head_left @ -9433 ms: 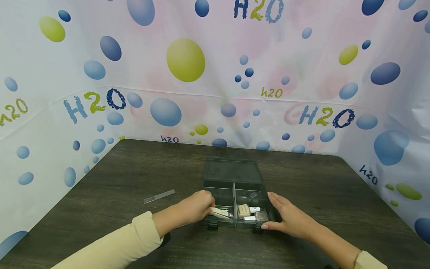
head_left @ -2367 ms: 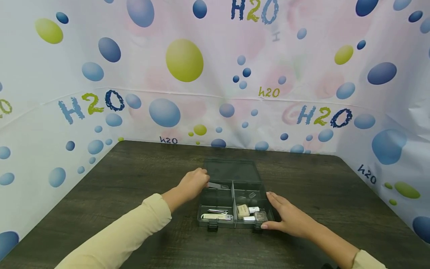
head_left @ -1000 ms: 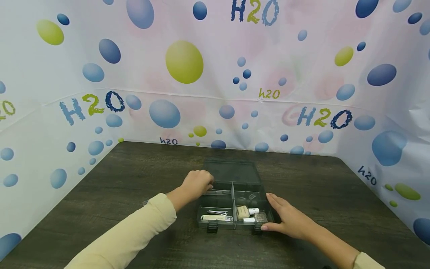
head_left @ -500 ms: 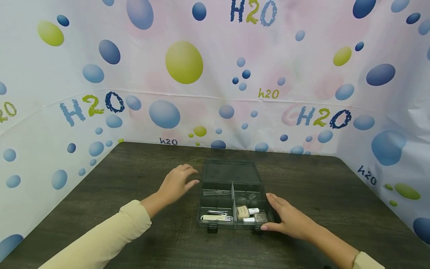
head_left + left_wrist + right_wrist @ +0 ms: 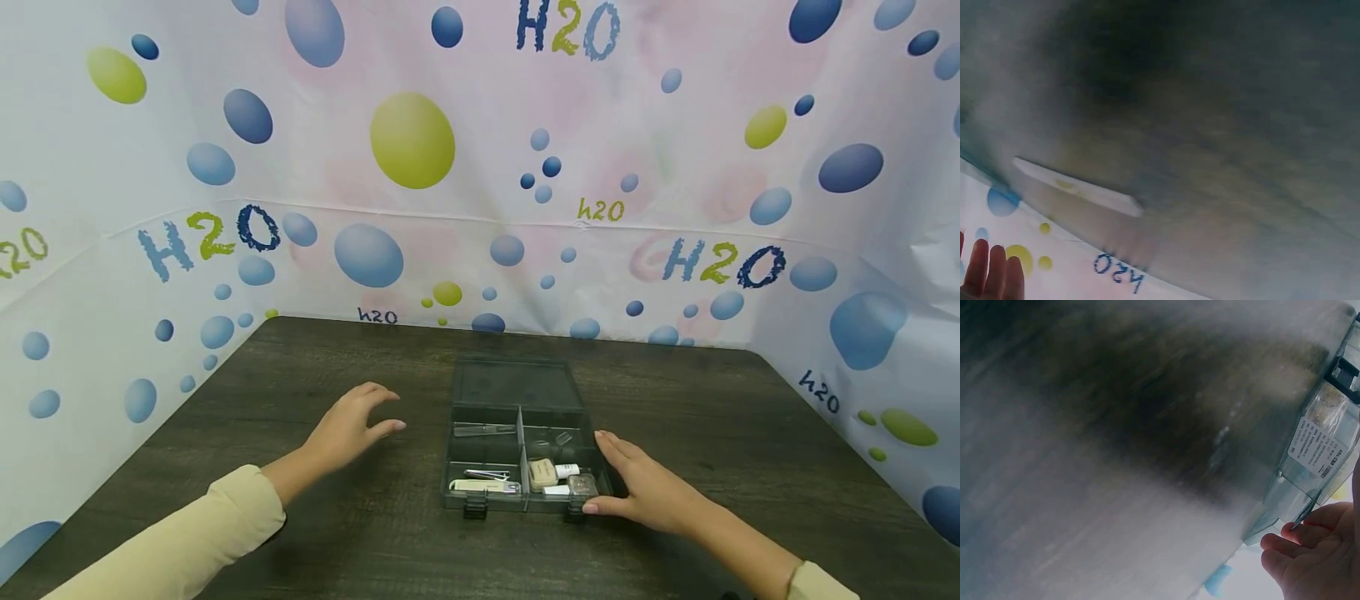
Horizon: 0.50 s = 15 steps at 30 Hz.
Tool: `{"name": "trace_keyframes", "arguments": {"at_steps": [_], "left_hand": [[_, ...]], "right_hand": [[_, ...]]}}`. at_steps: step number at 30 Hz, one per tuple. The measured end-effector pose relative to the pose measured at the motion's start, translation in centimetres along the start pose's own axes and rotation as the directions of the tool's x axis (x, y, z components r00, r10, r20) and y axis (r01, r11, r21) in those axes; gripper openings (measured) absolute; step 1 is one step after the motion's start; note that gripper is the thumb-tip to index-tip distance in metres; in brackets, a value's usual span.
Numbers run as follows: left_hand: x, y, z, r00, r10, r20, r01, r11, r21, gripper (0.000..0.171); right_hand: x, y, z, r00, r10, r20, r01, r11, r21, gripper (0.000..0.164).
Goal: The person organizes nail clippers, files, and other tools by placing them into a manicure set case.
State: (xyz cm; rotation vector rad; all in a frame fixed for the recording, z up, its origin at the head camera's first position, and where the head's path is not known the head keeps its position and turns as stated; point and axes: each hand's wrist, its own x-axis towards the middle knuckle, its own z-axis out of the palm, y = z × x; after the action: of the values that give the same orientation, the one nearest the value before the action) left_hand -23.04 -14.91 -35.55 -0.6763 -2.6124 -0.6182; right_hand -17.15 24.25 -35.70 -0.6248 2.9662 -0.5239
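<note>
A dark translucent organizer box point(image 5: 480, 504) stands on the table with its lid point(image 5: 517, 385) laid back. My right hand point(image 5: 645, 483) rests against its right side, fingers extended along the wall and thumb by the front corner. To the left of the box, my left hand point(image 5: 345, 429) hovers with fingers and thumb apart and nothing between them. A pale flat strip point(image 5: 1079, 187) lies on the table in the left wrist view; in the head view the left hand hides it. The back left compartment holds a slim clear piece point(image 5: 483, 430). In front of that lies a cream nail clipper point(image 5: 480, 486).
A smaller metal nail clipper point(image 5: 487, 474) lies behind the cream one. Nail polish bottles point(image 5: 542, 473) with white caps fill the front right compartment, and a small clear item point(image 5: 562, 437) sits behind them. Dark wooden table point(image 5: 675, 400); a printed curtain point(image 5: 480, 167) surrounds it.
Earlier my left hand was at the front left compartment, then put the slim clear piece in the back left one. It has let go and drawn back left. The right hand stays at the box.
</note>
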Motion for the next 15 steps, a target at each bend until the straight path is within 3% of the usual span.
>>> {"name": "trace_keyframes", "arguments": {"at_steps": [5, 15], "left_hand": [[-1.0, -0.9, -0.3, 0.999, -0.021, 0.035, 0.023, 0.999, -0.041, 0.041], [-2.4, -2.5, -0.9, 0.989, -0.135, 0.063, 0.141, 0.985, -0.102, 0.037]], "right_hand": [[0.0, 0.1, 0.2, 1.000, 0.001, -0.003, -0.001, 1.000, 0.001, 0.102], [0.1, 0.1, 0.1, 1.000, 0.012, -0.003, -0.012, 1.000, -0.010, 0.102]]}}
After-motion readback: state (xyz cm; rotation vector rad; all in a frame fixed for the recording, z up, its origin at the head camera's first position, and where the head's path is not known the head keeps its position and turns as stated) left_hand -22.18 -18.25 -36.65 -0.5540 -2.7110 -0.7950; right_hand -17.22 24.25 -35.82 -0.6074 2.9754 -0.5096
